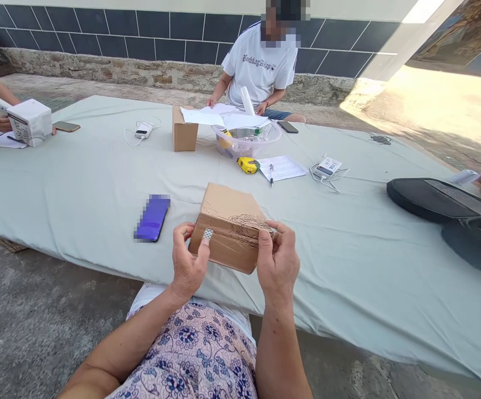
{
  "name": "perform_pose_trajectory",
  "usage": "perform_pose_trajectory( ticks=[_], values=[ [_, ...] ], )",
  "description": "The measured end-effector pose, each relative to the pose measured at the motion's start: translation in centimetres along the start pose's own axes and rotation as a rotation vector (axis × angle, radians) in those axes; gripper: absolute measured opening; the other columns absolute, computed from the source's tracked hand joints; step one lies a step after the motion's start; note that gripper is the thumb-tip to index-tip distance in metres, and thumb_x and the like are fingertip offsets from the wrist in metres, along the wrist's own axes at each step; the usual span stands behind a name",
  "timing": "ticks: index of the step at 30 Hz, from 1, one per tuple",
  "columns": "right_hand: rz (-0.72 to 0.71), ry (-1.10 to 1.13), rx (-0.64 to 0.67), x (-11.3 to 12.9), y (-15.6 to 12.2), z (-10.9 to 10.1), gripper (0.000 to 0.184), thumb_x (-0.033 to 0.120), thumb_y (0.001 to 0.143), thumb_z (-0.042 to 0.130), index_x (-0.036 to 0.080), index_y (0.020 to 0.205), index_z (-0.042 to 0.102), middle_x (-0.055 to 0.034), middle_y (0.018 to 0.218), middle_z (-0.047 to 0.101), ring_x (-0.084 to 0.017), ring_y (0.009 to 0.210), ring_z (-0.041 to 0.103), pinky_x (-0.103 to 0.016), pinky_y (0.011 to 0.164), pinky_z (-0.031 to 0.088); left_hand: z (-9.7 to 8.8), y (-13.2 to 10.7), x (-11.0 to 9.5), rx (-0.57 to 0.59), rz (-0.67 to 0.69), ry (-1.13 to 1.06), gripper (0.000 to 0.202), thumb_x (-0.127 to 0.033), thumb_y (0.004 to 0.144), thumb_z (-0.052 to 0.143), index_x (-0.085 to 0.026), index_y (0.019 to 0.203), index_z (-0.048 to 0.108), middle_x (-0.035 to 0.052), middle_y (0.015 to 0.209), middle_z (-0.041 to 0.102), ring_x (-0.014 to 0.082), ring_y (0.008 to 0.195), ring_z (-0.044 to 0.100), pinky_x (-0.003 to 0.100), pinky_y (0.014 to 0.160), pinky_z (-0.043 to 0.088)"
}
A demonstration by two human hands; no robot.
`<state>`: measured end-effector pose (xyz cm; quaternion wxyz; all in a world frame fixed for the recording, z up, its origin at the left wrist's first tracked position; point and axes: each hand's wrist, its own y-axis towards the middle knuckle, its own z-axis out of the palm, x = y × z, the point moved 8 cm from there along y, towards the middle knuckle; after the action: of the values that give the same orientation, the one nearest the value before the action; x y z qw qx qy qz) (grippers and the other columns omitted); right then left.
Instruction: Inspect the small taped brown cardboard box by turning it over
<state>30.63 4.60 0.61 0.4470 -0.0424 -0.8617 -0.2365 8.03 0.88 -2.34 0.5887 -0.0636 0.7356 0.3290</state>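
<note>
Between my two hands is a brown cardboard box point(232, 221), tilted at the near edge of the cloth-covered table. Dark scribbled lines mark its top and near side. My left hand point(189, 259) grips the left end, its thumb by a small patterned sticker point(208, 234) on the near side. Around the right end closes my right hand point(277, 255), with the thumb on the near upper edge. A phone with a blue screen point(152, 218) lies on the cloth to the left of the box. The box's far side and underside are hidden.
Beyond the box are a yellow tape measure point(247, 164), a pen point(271, 176) on a written sheet point(286, 168), and a plastic basket point(244, 147). Another cardboard box point(184, 136) stands beside it. A black case point(435, 200) lies right. People sit opposite and at both sides.
</note>
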Motion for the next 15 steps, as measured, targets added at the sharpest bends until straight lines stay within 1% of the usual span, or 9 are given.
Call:
perform_pose_trajectory(
  ticks=[2,3,4,6,8,11,13,15],
  values=[
    [-0.009,0.028,-0.014,-0.1,-0.3,0.1,0.053,0.066,0.098,0.044,0.023,0.122,0.062,0.0044,0.071,0.051,-0.017,0.062,0.049,-0.031,0.068,0.04,0.0,0.1,0.2,0.026,-0.016,0.001,0.036,-0.029,0.09,0.062,-0.021,0.124,0.05,0.0129,0.121,0.062,0.0232,0.108,0.064,0.039,0.094,0.053],
    [-0.017,0.049,-0.013,-0.1,-0.4,0.2,0.051,0.065,0.098,0.044,0.023,0.122,0.062,0.0047,0.07,0.05,-0.016,0.062,0.049,-0.031,0.067,0.04,0.1,0.1,0.1,0.039,-0.01,0.009,0.043,-0.029,0.091,0.062,-0.02,0.13,0.048,0.0144,0.125,0.062,0.0245,0.112,0.064,0.04,0.096,0.053],
    [-0.03,0.08,-0.004,0.0,-0.6,0.4,0.049,0.063,0.098,0.046,0.023,0.122,0.061,0.005,0.07,0.049,-0.016,0.062,0.048,-0.03,0.066,0.039,0.1,0.1,0.0,0.049,0.006,0.026,0.05,-0.03,0.09,0.063,-0.019,0.136,0.046,0.0163,0.131,0.06,0.0265,0.12,0.062,0.042,0.101,0.052],
    [-0.072,0.176,0.022,0.4,-0.8,0.7,0.045,0.06,0.098,0.05,0.022,0.121,0.058,0.0057,0.07,0.047,-0.015,0.061,0.047,-0.029,0.062,0.037,0.0,0.1,-0.3,0.054,0.055,0.084,0.064,-0.032,0.089,0.067,-0.02,0.146,0.039,0.019,0.145,0.054,0.0307,0.136,0.054,0.047,0.112,0.045],
    [-0.121,0.284,0.05,1.1,-1.0,0.8,0.04,0.055,0.098,0.054,0.022,0.12,0.056,0.0062,0.071,0.044,-0.014,0.061,0.045,-0.027,0.059,0.037,-0.1,0.1,-0.7,0.054,0.108,0.145,0.074,-0.035,0.088,0.07,-0.021,0.152,0.035,0.0194,0.153,0.05,0.0333,0.145,0.047,0.052,0.118,0.04],
    [-0.174,0.399,0.062,2.0,-1.1,0.6,0.035,0.05,0.098,0.056,0.022,0.119,0.057,0.0069,0.071,0.04,-0.013,0.06,0.044,-0.027,0.058,0.038,0.1,0.1,-1.3,0.077,0.18,0.192,0.08,-0.04,0.088,0.073,-0.022,0.155,0.033,0.0195,0.155,0.049,0.0341,0.146,0.046,0.054,0.119,0.039],
    [-0.17,0.429,0.058,2.2,-0.9,0.5,0.033,0.047,0.098,0.058,0.023,0.12,0.058,0.0073,0.07,0.039,-0.013,0.06,0.044,-0.026,0.058,0.039,0.3,0.0,-1.7,0.101,0.217,0.203,0.084,-0.042,0.087,0.074,-0.023,0.157,0.031,0.0198,0.155,0.048,0.0341,0.146,0.046,0.054,0.118,0.04],
    [-0.158,0.428,0.057,2.1,-0.8,0.5,0.035,0.045,0.096,0.061,0.023,0.123,0.058,0.007,0.07,0.04,-0.013,0.062,0.045,-0.026,0.06,0.043,0.3,0.1,-1.8,0.116,0.223,0.209,0.085,-0.044,0.088,0.074,-0.024,0.158,0.031,0.0198,0.156,0.048,0.0344,0.146,0.046,0.055,0.118,0.04]
  ],
)
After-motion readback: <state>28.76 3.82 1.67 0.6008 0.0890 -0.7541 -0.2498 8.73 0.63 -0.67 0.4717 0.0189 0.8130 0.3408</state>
